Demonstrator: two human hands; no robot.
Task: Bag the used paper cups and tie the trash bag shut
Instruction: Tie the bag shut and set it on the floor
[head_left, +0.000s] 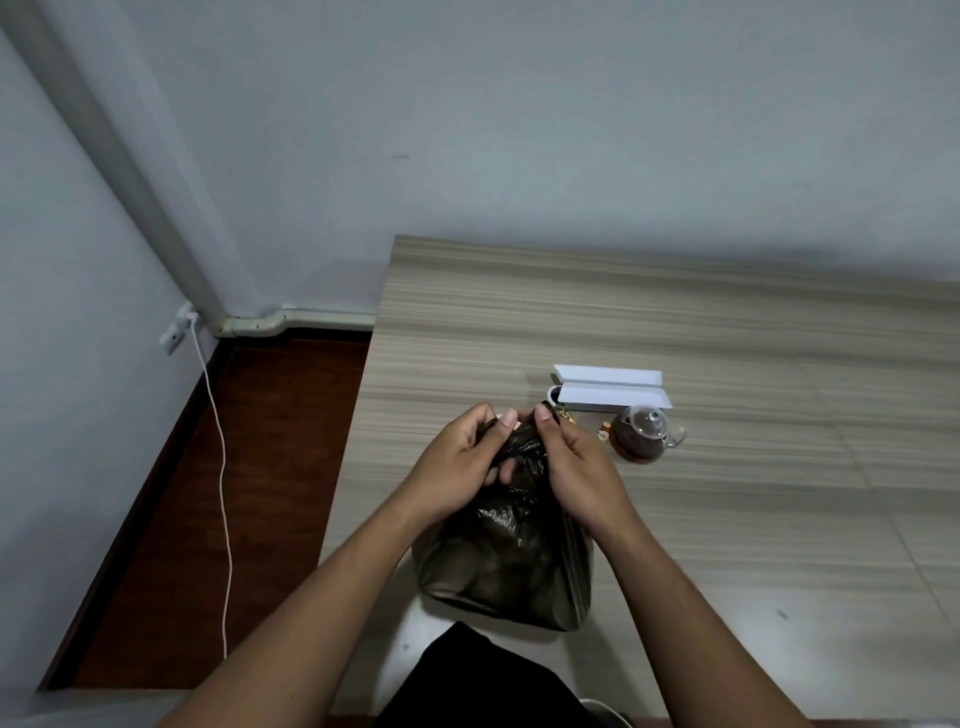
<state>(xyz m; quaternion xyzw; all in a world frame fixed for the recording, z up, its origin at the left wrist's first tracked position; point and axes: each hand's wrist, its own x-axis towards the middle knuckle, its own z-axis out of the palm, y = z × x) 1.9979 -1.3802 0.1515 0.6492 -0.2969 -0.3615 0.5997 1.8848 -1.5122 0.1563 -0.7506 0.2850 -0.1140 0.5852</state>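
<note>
A dark, half-transparent trash bag (511, 561) stands on the wooden table (727, 338) near its front left edge, bulging with rounded shapes inside that I cannot make out clearly. Its top is gathered into a twisted neck. My left hand (462, 462) grips the neck from the left, thumb up at the top. My right hand (576, 467) pinches the same gathered plastic from the right, thumb beside the left one. No loose paper cups show on the table.
Behind the bag lie an open white box (613, 389) and a small glass teapot of dark tea (644, 434). The table's left edge drops to a dark floor, where a white cable (223, 467) hangs from a wall socket.
</note>
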